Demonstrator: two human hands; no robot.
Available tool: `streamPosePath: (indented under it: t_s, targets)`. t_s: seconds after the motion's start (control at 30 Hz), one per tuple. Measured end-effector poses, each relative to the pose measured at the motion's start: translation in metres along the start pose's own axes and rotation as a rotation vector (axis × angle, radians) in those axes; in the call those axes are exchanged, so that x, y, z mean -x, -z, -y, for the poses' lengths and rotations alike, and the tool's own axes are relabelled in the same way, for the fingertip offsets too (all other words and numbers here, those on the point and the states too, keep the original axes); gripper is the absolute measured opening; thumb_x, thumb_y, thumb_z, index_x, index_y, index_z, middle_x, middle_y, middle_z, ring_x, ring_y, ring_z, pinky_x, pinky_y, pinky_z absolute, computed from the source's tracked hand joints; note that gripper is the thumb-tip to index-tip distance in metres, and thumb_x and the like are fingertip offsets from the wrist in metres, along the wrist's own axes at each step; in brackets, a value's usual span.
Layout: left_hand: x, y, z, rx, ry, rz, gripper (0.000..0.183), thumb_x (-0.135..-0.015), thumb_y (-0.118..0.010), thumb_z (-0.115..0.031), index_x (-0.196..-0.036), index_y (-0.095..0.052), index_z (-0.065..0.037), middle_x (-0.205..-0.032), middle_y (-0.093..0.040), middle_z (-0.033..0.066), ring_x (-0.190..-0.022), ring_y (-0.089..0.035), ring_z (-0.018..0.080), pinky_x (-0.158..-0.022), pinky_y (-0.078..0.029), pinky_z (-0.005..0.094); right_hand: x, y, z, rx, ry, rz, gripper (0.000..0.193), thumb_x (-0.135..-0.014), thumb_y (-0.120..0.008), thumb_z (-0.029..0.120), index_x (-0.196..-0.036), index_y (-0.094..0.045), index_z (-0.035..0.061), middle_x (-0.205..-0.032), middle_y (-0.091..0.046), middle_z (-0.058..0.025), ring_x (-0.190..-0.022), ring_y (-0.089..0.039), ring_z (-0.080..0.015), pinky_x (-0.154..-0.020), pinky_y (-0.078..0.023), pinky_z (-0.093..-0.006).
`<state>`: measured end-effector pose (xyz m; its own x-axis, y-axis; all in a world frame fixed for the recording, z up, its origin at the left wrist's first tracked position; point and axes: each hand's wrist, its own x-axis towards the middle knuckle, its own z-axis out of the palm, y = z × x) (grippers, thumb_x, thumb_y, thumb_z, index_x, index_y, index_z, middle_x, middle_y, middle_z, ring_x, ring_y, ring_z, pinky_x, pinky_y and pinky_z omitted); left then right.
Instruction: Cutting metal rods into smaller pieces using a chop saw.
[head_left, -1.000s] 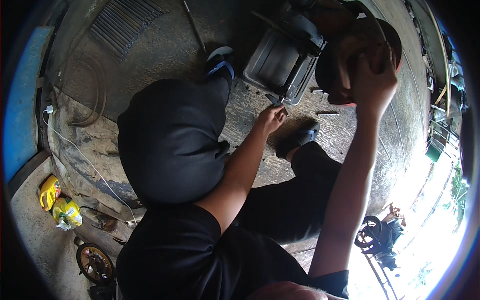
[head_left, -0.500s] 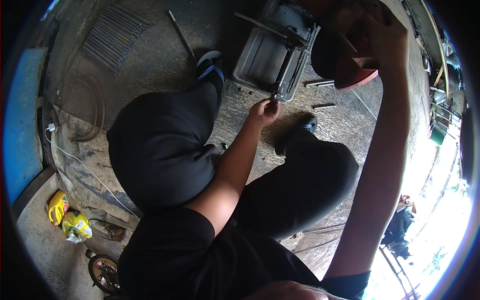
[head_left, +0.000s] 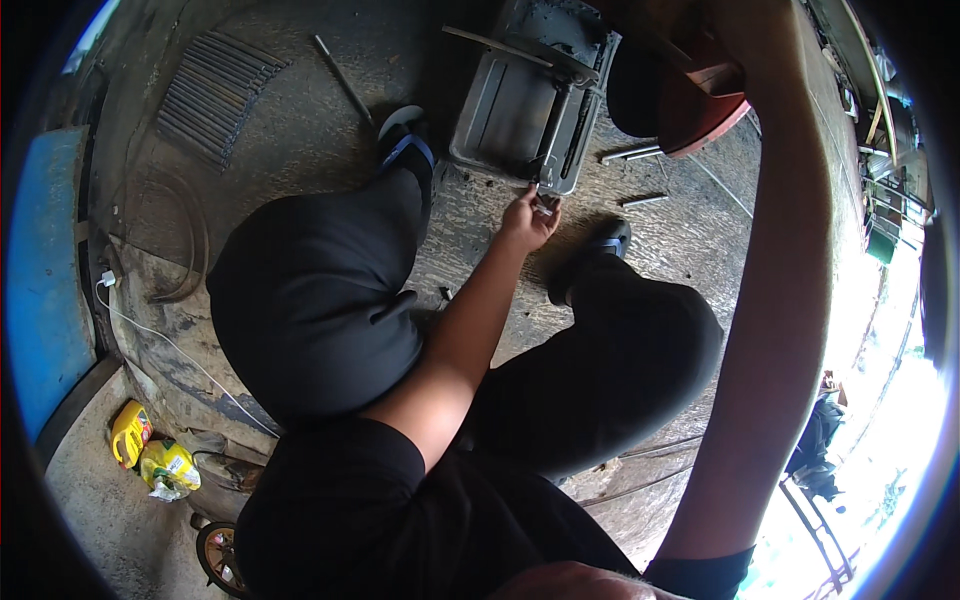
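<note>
I squat on a rough concrete floor in black trousers and blue-strapped sandals. My left hand [head_left: 530, 215] reaches down between my knees, fingers pinched on a small metal piece [head_left: 546, 207] at the near edge of a grey metal tray [head_left: 505, 105]. My right arm rises along the right side to the top edge. My right hand [head_left: 735, 30] is mostly cut off there and holds up a round dark part with a red inside [head_left: 700, 100].
Short metal rods [head_left: 630, 152] [head_left: 645, 200] lie right of the tray and a long rod [head_left: 340, 80] lies to its left. A floor grate [head_left: 215, 95], a white cable [head_left: 170, 350], yellow bottles [head_left: 130, 430], a blue panel [head_left: 45, 280] and a small wheel [head_left: 215, 555] are on my left.
My left hand has moved forward from the floor by my right sandal to the tray's edge. My right arm has lifted the round part higher, to the top edge.
</note>
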<state>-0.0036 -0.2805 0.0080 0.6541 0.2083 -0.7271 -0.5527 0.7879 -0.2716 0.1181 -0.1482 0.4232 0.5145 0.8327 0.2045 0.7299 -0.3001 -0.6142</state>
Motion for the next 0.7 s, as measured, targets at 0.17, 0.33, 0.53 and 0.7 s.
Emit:
streamPosePath:
  t_s: [0.17, 0.33, 0.53, 0.7]
  targets:
    - [-0.01, 0.028, 0.022, -0.731, -0.684, -0.117, 0.005, -0.087, -0.061, -0.013, -0.087, -0.056, -0.013, -0.073, -0.055, -0.0023, -0.057, -0.048, 0.0107, -0.052, -0.037, 0.0263, -0.01, -0.01, -0.013, 0.08, 0.038, -0.072, 0.029, -0.079, -0.061, 0.016, -0.101, -0.065, -0.0033, -0.084, -0.067, -0.0177, -0.074, -0.065, -0.0223, -0.066, -0.05, -0.0344]
    - [0.008, 0.002, -0.003, 0.25, 0.003, -0.323, 0.042, -0.091, -0.05, -0.049, -0.075, -0.052, -0.01, -0.063, -0.055, 0.0014, -0.052, -0.049, 0.0118, -0.051, -0.032, 0.0235, -0.014, -0.01, -0.027, 0.121, -0.015, -0.12, 0.029, -0.079, -0.06, 0.016, -0.1, -0.065, -0.0029, -0.084, -0.067, -0.0179, -0.077, -0.065, -0.022, -0.069, -0.05, -0.0346]
    - [0.01, -0.008, -0.021, 0.302, 0.079, -0.208, 0.042, -0.093, -0.052, -0.042, -0.086, -0.056, -0.001, -0.08, -0.062, 0.0071, -0.073, -0.063, 0.0198, -0.071, -0.051, 0.0379, -0.014, -0.009, -0.019, 0.112, -0.035, -0.098, 0.028, -0.078, -0.061, 0.015, -0.099, -0.065, -0.0022, -0.084, -0.067, -0.0158, -0.078, -0.065, -0.0213, -0.069, -0.05, -0.0341]
    - [-0.008, 0.0, 0.01, -0.491, -0.314, -0.208, 0.011, -0.083, -0.061, 0.002, -0.092, -0.059, -0.005, -0.094, -0.063, 0.0059, -0.086, -0.06, 0.0128, -0.072, -0.047, 0.0291, -0.008, -0.01, -0.015, 0.036, -0.041, -0.092, 0.027, -0.077, -0.063, 0.015, -0.098, -0.065, -0.0017, -0.084, -0.067, -0.013, -0.074, -0.063, -0.0185, -0.067, -0.05, -0.0331]
